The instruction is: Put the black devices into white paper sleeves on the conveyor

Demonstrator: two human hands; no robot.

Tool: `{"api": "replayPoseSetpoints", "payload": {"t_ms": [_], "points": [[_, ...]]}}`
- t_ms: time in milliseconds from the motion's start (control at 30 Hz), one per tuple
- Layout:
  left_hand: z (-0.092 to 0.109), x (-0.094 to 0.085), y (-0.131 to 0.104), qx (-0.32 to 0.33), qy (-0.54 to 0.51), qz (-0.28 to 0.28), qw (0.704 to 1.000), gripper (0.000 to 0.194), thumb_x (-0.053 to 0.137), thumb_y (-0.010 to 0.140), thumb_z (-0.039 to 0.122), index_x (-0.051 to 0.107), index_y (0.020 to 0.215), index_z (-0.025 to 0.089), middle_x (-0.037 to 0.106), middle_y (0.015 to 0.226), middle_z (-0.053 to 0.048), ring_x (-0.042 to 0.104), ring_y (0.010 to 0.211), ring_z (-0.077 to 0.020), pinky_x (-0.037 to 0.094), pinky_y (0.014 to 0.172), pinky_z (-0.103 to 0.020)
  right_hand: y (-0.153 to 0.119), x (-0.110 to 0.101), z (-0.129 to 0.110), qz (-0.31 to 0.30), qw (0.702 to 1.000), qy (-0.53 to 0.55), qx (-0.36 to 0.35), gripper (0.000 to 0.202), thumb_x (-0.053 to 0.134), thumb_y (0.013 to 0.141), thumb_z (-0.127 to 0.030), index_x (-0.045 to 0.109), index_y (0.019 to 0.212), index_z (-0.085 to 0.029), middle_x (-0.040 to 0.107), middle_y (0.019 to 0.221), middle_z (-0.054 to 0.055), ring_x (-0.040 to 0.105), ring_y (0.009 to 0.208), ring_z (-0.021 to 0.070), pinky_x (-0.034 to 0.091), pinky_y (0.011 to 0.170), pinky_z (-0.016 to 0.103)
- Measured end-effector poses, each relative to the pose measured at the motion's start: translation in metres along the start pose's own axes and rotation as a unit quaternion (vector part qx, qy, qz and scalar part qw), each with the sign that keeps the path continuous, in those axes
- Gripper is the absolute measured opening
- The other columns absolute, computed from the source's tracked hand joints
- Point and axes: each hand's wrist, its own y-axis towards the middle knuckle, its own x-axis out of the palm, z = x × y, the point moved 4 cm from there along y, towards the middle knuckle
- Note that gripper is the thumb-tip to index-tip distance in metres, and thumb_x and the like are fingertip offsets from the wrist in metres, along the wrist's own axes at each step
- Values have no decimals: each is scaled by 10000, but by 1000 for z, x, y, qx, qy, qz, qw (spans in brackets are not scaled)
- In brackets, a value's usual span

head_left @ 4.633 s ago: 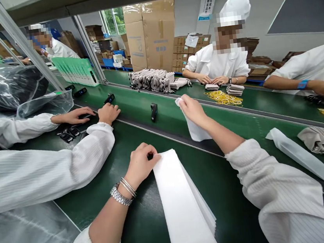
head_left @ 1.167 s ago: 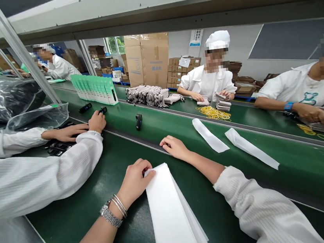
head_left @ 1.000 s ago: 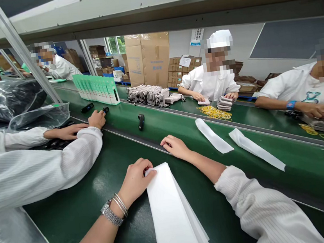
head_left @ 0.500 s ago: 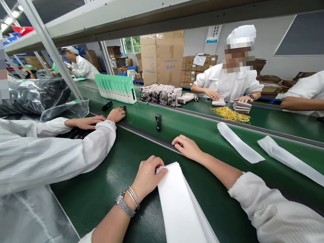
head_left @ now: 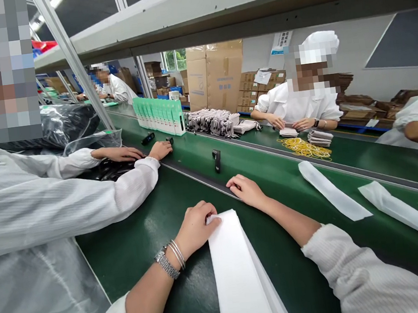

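My left hand (head_left: 198,227), with a watch and bangles at the wrist, pinches the top left corner of a stack of long white sleeves (head_left: 236,270) lying on the green table (head_left: 173,303). My right hand (head_left: 246,190) rests at the dark edge strip of the green belt, its fingers curled; whether anything is between them is too small to tell. Beyond it a small black device (head_left: 216,160) sits on the belt. Two loose white sleeves (head_left: 333,189) (head_left: 410,213) lie on the belt at the right.
At the left, a person's hands (head_left: 160,150) touch small black items. Green cards (head_left: 159,116) stand in a row beyond. Across the belt, another person handles pale pouches (head_left: 288,131) near yellow bands (head_left: 305,148). A metal shelf beam (head_left: 213,3) crosses above.
The two loose sleeves have shifted right and nearer along the belt. The view has moved slightly. The person across has brought both hands together on a pouch. My hands keep their pose.
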Motion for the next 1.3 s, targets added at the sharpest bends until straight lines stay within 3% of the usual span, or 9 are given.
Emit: {"api": "replayPoseSetpoints", "payload": {"t_ms": [1167,1300], "points": [[3,-5,0,-5,8,-2,1000,78,578,802,271,586,835,202,560,844,-3,525,745,-158,409,688,-281,0,1,-1,0,1000,-10,-12,180,487,893,-181,650,952,-230,611,946,19,566,809,145,407,717,260],[-5,-10,1,-30,19,15,999,99,610,779,285,568,799,198,554,825,2,517,716,-153,407,674,-279,3,-9,2,63,995,-77,-20,171,492,888,-188,633,974,-234,613,995,57,541,980,216,415,838,329]]}}
